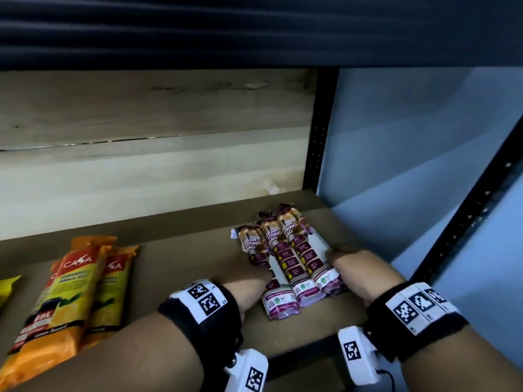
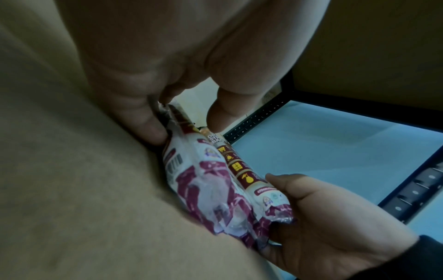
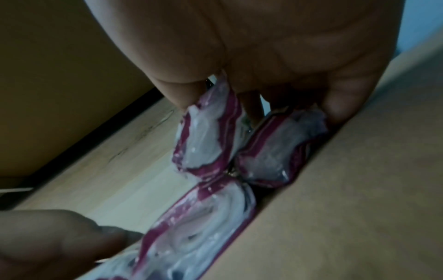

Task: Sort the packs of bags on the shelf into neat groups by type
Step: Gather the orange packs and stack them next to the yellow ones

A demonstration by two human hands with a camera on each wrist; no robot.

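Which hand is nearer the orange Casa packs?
Left. The left hand is on the maroon drawstring packs' left side, facing the orange Casa packs; the right hand is on their far side.

We cannot read the small print on the maroon-and-white plastic drawstring bag packs (image 1: pixel 294 258), and a yellow plastic pack (image 1: pixel 7 287) is cut off at the left edge.

Three maroon drawstring-bag packs (image 1: pixel 294 258), two orange Casa packs (image 1: pixel 76 290), two hands (image 1: pixel 249 278).

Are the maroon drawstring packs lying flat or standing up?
Lying flat: the three maroon drawstring packs rest lengthwise, side by side, on the shelf board.
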